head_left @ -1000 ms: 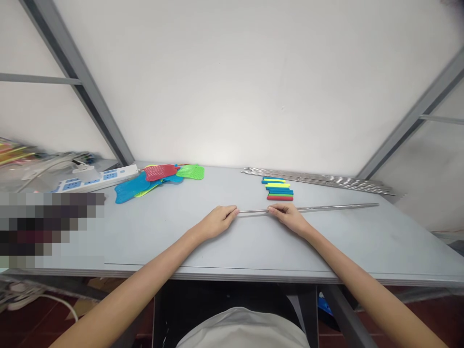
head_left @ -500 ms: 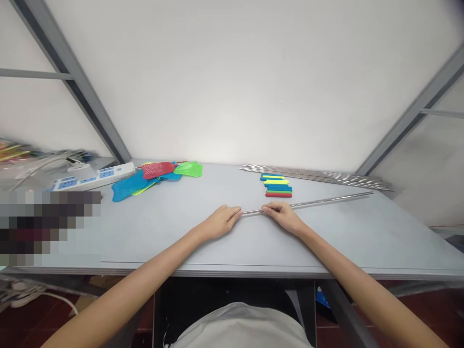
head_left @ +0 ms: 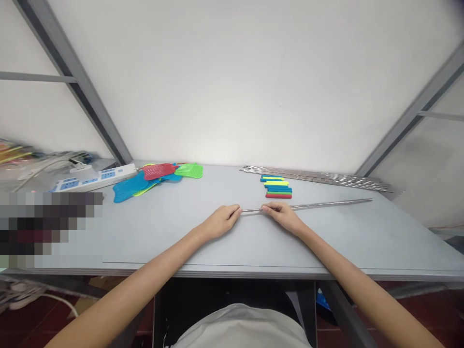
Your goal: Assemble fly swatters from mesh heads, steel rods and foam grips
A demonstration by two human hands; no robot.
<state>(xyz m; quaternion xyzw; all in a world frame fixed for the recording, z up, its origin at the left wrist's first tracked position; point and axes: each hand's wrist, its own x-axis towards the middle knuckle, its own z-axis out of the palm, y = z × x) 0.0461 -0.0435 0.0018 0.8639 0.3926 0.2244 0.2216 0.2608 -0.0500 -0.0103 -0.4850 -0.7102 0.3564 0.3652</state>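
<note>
While both hands rest on the grey table (head_left: 181, 232), one thin metal rod (head_left: 326, 204) lies across it, held at its left end.

Left hand: the left hand (head_left: 219, 221) sits knuckles-up on the tabletop, its fingertips closed around the rod's very end.
Right hand: the right hand (head_left: 283, 216) lies just right of the left, fingers pinched shut on the same rod; a short bare stretch of rod shows between the two hands.
Rod position: one rod, running from the hands out to the right, its far tip well clear of the table's right edge; whether it is lifted or lying flat cannot be told.
Spare rods: a flat bundle of metal rods (head_left: 326, 177) lies along the back of the table by the wall; too fine and close to count.
Coloured sticks: a small stack of short sticks (head_left: 277, 187) lies between the bundle and the held rod, about seven, in blue, yellow, green and red.
Swatter heads: a heap of plastic mesh heads (head_left: 155, 176) at back left; one red, one green and at least two blue show, a yellow-green edge under them.
Power strip: one white power strip (head_left: 92, 178) with blue sockets, just left of the heap.
Far left: a blurred patch covers the table's left edge.
</note>
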